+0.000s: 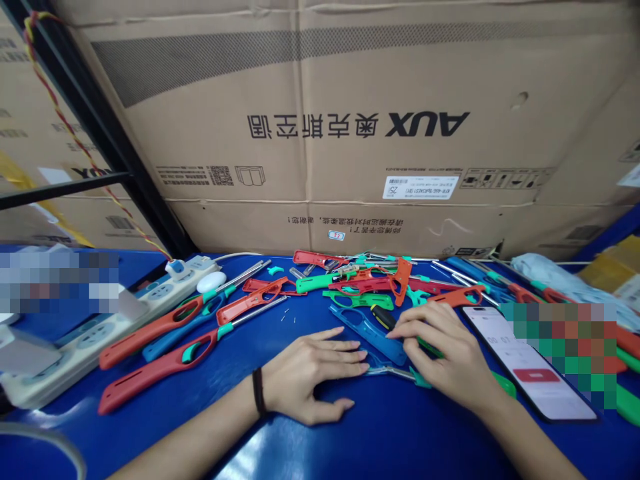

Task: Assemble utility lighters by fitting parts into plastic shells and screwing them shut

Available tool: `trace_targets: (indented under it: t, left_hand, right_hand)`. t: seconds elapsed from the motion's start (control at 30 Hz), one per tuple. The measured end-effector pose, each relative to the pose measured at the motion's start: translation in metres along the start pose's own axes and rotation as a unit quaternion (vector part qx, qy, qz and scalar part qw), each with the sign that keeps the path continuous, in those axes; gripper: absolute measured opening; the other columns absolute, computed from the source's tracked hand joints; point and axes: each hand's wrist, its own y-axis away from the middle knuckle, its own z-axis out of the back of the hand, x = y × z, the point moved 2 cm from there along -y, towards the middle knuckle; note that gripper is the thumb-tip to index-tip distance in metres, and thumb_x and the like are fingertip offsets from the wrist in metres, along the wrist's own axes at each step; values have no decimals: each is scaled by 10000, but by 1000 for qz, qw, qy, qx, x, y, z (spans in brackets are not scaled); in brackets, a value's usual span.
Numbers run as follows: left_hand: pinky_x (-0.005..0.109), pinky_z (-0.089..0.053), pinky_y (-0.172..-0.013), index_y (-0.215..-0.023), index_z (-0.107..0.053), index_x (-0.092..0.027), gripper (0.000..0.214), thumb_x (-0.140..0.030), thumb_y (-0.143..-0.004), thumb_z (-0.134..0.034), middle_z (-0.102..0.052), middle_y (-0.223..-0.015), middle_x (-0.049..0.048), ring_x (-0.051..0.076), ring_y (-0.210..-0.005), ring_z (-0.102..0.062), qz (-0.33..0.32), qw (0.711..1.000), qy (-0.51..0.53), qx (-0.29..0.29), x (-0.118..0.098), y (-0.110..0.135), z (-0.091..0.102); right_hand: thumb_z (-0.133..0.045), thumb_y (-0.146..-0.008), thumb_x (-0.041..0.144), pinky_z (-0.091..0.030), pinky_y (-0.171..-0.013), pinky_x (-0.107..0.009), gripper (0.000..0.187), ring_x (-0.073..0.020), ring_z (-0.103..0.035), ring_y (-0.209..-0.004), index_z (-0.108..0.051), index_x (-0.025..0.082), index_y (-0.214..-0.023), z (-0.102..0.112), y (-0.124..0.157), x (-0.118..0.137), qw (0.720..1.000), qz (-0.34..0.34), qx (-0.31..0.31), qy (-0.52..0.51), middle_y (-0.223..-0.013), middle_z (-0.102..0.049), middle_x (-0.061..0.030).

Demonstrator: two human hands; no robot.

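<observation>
1. A person's bare left hand (317,373), with a dark band (258,392) around the wrist, lies palm down over a glossy blue tabletop (300,453); its fingers are stretched out and slightly apart, the thumb spread well away, and the fingertips reach the near edge of the blue parts described next; any grip beneath them cannot be made out
2. A long, translucent blue plastic casing half (370,331) lies between the hands, slanting from upper left down toward the right hand; just below it, partly covered by the fingers, is a second blue piece with a slim metal rod (400,373) and a teal plastic end (421,380)
3. The bare right hand (437,347) is bent over these parts, thumb and fingers curled close together, fingertips beside the lower end of a yellow-and-black tool handle (383,317); whether they grip the handle cannot be made out
4. Beyond the hands spreads a jumble of red, green and orange plastic casings (360,283) with metal tubes
5. At left, two red long-necked lighters (160,373) and a blue one (180,337) lie beside a white power strip (165,290)
6. Right of the right hand lies a phone with a lit, pale screen (525,353) and a red button
7. Behind stands a large brown cardboard box (340,80) with upside-down black AUX lettering
</observation>
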Motion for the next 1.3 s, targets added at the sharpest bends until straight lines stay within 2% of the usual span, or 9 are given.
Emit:
trace_targets:
  t: [0.23, 0.3, 0.4, 0.5, 0.57, 0.73, 0.9, 1.1, 1.3]
  left_hand:
    - [418, -232, -1148, -1324, -482, -193, 569, -398, -808, -605, -538, -1320, 54, 201, -1235, -505, 10, 998, -56, -2, 4, -1, 8]
    - [423, -248, -1141, -1285, -524, -195, 494, -403, -842, -582, -575, -1281, 49, 202, -1223, -517, 7, 998, -64, -2, 5, -1, 8]
    - [421, -273, -1131, -1208, -592, -223, 340, -351, -901, -524, -609, -1242, 29, 193, -1211, -528, -2, 997, -73, -4, 5, -1, 6]
    - [418, -277, -1128, -1181, -611, -250, 294, -262, -910, -497, -618, -1230, 16, 181, -1202, -537, -7, 997, -74, -7, 6, 0, 6]
    - [421, -277, -1128, -1175, -614, -254, 304, -223, -895, -500, -629, -1215, 13, 175, -1188, -550, -5, 997, -73, -12, 6, 0, 6]
    - [436, -286, -1122, -1160, -623, -248, 312, -196, -877, -500, -637, -1205, 12, 177, -1165, -569, 0, 997, -75, -15, 7, 1, 7]
    - [450, -282, -1122, -1165, -619, -259, 325, -185, -870, -503, -643, -1198, 13, 176, -1141, -587, -2, 997, -70, -22, 7, 0, 7]
    - [455, -278, -1123, -1177, -612, -258, 334, -185, -871, -500, -642, -1200, 17, 179, -1134, -591, -1, 998, -64, -22, 8, 1, 7]
    - [450, -287, -1116, -1152, -627, -257, 325, -178, -860, -508, -653, -1184, 13, 170, -1071, -625, 13, 999, -44, -15, 8, 0, 8]
  right_hand:
    - [-485, -849, 103, -416, -754, -333, 214, -173, -578, -779, -650, 211, -765, 8, -2, -11, 998, -32, -54, 18, -796, -634, -31]
    - [-475, -849, 103, -433, -749, -310, 213, -163, -587, -783, -637, 215, -769, 6, -1, -14, 999, -49, 10, -12, -814, -630, -24]
    - [-492, -842, 125, -460, -740, -284, 173, -157, -603, -826, -625, 232, -868, -5, 4, -16, 981, -89, 166, -45, -899, -633, -14]
    - [-550, -844, 202, -466, -783, -321, 177, -196, -592, -935, -605, 240, -1008, -14, 8, -17, 965, -117, 235, -16, -978, -637, -28]
    - [-559, -858, 249, -462, -799, -337, 179, -214, -575, -977, -600, 237, -1032, -16, 9, -16, 961, -119, 250, -5, -985, -641, -34]
    - [-576, -865, 336, -444, -794, -295, 101, -174, -580, -907, -618, 244, -866, -14, 7, -12, 956, -132, 257, -47, -909, -621, -6]
    - [-612, -837, 293, -410, -816, -284, 42, -156, -575, -881, -630, 256, -846, -10, 7, -9, 948, -139, 277, -75, -874, -619, 19]
    - [-674, -762, 304, -383, -582, -219, 76, -123, -530, -659, -664, 236, -793, -4, 10, -14, 917, -175, 334, -129, -724, -618, 28]
    - [-651, -745, 221, -382, -597, -218, 71, -120, -536, -664, -706, 238, -787, -4, 12, -18, 914, -179, 346, -111, -757, -657, 18]
